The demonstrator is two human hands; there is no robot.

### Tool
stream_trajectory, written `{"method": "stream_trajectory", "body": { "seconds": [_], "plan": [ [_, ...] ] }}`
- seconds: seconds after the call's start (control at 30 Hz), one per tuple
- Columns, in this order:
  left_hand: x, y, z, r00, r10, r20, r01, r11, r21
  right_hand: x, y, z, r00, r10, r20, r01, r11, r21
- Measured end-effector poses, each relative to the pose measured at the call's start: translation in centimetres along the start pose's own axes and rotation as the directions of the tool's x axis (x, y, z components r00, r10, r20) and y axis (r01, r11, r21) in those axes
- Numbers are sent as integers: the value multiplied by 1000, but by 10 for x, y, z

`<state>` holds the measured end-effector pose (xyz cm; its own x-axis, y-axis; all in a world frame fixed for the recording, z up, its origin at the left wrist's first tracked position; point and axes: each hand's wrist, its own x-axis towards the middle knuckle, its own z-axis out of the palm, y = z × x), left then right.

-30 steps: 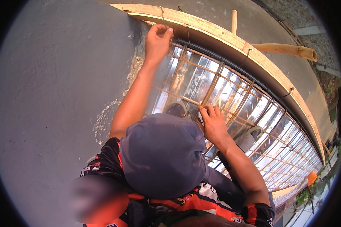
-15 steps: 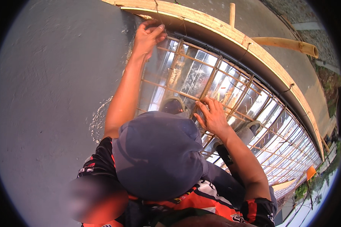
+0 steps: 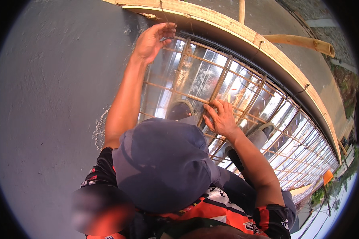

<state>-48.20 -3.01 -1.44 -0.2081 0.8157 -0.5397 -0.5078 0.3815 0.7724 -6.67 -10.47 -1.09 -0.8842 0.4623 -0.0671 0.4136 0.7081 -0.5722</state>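
A grid of rusty steel rods lies over shiny ribbed metal sheeting. My right hand rests on this grid near a crossing, with bent fingers over a rod and the thumb apart from them. Up at the far left corner, my left hand is raised with loosely curved, parted fingers. Its fingertips are beside a thin dark tie wire that hangs over the wooden edge board; whether they touch it is hard to see.
A grey plastered surface fills the left side. My shoes stand among the rods. Beyond the board a bamboo pole sticks out, and more wire ties loop over the board. An orange object lies far right.
My left hand has loosened, its fingers opening out beside the wire, and the forearm has shifted slightly left. My right hand stays at the same rod crossing.
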Motion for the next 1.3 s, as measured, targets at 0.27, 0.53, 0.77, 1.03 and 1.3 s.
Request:
{"method": "stream_trajectory", "body": {
  "seconds": [0.27,0.53,0.77,1.03,1.3],
  "plan": [
    [0,-11,37,934,271,-233,-156,896,415,0,-1,2,1000,4,-29,-4,1000,4],
    [-24,-27,49,638,754,-158,-260,404,877,-1,1,6,998,7,-59,-6,1000,9],
    [-11,-40,27,823,387,-417,-289,916,279,-2,3,7,997,0,-76,1,1000,8],
    [19,-4,22,953,208,-220,-104,908,406,1,0,6,996,-9,-86,12,999,31],
    [-7,-12,29,967,241,-85,-225,960,166,0,1,9,995,4,-95,-3,1000,12]
  ]
}}
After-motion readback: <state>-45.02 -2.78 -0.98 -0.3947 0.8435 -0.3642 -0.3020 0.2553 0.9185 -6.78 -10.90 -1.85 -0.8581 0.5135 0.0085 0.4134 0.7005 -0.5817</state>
